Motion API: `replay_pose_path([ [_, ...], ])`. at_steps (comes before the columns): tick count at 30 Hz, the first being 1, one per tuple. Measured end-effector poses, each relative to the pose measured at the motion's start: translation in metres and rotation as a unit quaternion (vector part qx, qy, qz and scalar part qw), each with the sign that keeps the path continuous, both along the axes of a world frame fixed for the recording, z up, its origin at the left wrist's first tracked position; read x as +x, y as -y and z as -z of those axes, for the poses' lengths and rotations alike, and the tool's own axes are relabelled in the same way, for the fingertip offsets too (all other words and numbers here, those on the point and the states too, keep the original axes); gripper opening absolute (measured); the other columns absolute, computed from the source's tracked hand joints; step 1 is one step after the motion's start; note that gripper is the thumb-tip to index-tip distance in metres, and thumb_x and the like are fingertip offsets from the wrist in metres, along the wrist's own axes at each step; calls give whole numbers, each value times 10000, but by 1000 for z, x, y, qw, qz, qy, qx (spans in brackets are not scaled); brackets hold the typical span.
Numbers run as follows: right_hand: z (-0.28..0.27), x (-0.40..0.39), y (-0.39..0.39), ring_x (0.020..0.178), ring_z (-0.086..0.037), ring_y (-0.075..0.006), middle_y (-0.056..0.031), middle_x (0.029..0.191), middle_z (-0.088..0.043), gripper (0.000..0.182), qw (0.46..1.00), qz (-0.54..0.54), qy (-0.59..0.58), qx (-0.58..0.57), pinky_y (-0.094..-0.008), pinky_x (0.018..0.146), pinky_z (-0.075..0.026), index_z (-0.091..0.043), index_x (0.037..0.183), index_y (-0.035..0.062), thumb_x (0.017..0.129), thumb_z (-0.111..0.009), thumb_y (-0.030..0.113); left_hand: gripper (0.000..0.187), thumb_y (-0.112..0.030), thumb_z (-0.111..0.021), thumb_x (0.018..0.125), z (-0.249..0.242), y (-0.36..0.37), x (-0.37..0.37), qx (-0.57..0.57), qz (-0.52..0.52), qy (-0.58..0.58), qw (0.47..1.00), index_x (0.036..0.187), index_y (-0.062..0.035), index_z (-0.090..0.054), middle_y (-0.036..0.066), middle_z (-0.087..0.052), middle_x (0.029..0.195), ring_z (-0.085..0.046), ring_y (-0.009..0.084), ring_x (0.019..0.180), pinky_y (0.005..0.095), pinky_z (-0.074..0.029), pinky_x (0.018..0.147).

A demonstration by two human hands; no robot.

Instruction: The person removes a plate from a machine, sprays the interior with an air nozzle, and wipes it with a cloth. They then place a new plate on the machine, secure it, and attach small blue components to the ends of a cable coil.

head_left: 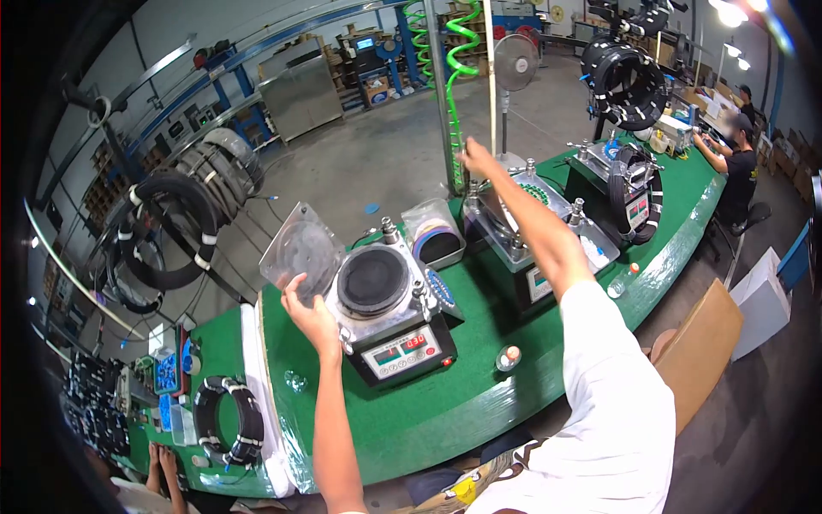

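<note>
My left hand is beside the machine with the round black plate, its fingers apart at the lower edge of the raised clear lid. The lid stands tilted at the machine's left. Its front panel shows red digits. My right hand is stretched far forward over a second machine. Its fingers are closed around the lower end of a green coiled hose by the metal post. The palm hides what the hose ends in.
A tray of coloured rings stands between the two machines. A small round container lies near the table's front edge. At left is a black cable coil, with another person's hands nearby. A co-worker sits far right.
</note>
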State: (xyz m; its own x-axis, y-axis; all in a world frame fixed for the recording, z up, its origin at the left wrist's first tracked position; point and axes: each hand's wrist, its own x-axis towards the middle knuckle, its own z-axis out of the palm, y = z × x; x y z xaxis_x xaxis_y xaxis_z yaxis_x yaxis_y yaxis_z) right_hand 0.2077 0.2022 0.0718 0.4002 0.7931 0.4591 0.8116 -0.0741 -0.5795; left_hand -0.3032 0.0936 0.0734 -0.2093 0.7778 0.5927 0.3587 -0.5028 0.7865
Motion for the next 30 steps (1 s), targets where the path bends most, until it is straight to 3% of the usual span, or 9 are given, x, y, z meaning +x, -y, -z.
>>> replay_pose_path([
  [2, -30, -25, 16, 909, -690, -418, -270, 944, -677, 403, 995, -32, -53, 72, -491, 792, -518, -474, 1074, -8, 982, -670, 331, 465, 160, -571, 750, 2, -3, -3, -8, 11, -2, 1000, 1161, -50, -636, 158, -535, 1269, -500, 345, 1296, 425, -339, 1134],
  [4, -42, -47, 26, 782, -643, -230, -161, 837, -643, 406, 970, -98, -145, 170, -411, 729, -519, -478, 1039, 8, 994, -670, 364, 464, 126, -582, 756, 7, -5, -4, 18, 3, -3, 1000, 1165, -80, -654, 145, -555, 1249, -520, 321, 1256, 395, -357, 1109],
  [6, -67, -87, 57, 741, -599, -159, -68, 773, -577, 363, 934, -131, -295, 154, -362, 694, -494, -468, 979, 45, 1021, -638, 363, 457, 124, -589, 754, 8, -7, -3, 34, -4, -1, 999, 1159, -78, -652, 150, -558, 1240, -525, 329, 1247, 401, -366, 1106],
  [9, -48, -114, 71, 591, -503, -95, 4, 722, -466, 360, 928, -123, -212, 282, -309, 511, -491, -448, 942, 80, 1015, -649, 369, 431, 97, -586, 758, 6, -4, -3, 15, 7, 17, 1000, 1154, -67, -630, 176, -547, 1220, -522, 368, 1231, 450, -381, 1092],
  [10, -65, -157, 114, 563, -487, -85, 12, 731, -468, 356, 883, -144, -377, 241, -307, 475, -502, -462, 914, 91, 1006, -658, 373, 423, 93, -587, 760, 7, -4, -3, 12, 9, 18, 1000, 1150, -67, -628, 173, -546, 1187, -532, 369, 1199, 454, -392, 1075],
  [14, -38, -199, 182, 560, -476, -87, 47, 666, -435, 270, 799, -153, -544, 203, -298, 551, -528, -565, 923, 113, 1001, -637, 361, 397, 76, -589, 771, 9, -5, -4, 14, 12, 19, 1000, 1140, -65, -624, 171, -546, 1148, -542, 374, 1158, 460, -405, 1045],
  [16, -22, -218, 218, 541, -410, -74, 64, 636, -408, 285, 720, -217, -628, 200, -343, 724, -572, -637, 955, 103, 996, -605, 384, 372, 63, -582, 781, 10, -6, -4, 9, 7, 26, 1000, 1131, -60, -619, 173, -547, 1143, -536, 371, 1162, 464, -401, 1042],
  [22, -15, -279, 306, 651, -596, -172, 27, 638, -467, 325, 651, -254, -715, 29, -540, 841, -597, -678, 974, 65, 992, -612, 383, 408, 51, -573, 778, 13, -10, -2, 9, 3, 58, 998, 1176, -40, -577, 186, -561, 1236, -521, 379, 1243, 450, -377, 1092],
  [30, -68, -308, 277, 621, -545, -162, -9, 704, -432, 298, 688, -267, -647, 192, -466, 741, -631, -528, 1244, 51, 971, -627, 120, 430, 55, -556, 774, 13, -6, 1, 43, -17, 88, 995, 1199, -9, -583, 198, -617, 1322, -571, 369, 1277, 421, -394, 1113],
])
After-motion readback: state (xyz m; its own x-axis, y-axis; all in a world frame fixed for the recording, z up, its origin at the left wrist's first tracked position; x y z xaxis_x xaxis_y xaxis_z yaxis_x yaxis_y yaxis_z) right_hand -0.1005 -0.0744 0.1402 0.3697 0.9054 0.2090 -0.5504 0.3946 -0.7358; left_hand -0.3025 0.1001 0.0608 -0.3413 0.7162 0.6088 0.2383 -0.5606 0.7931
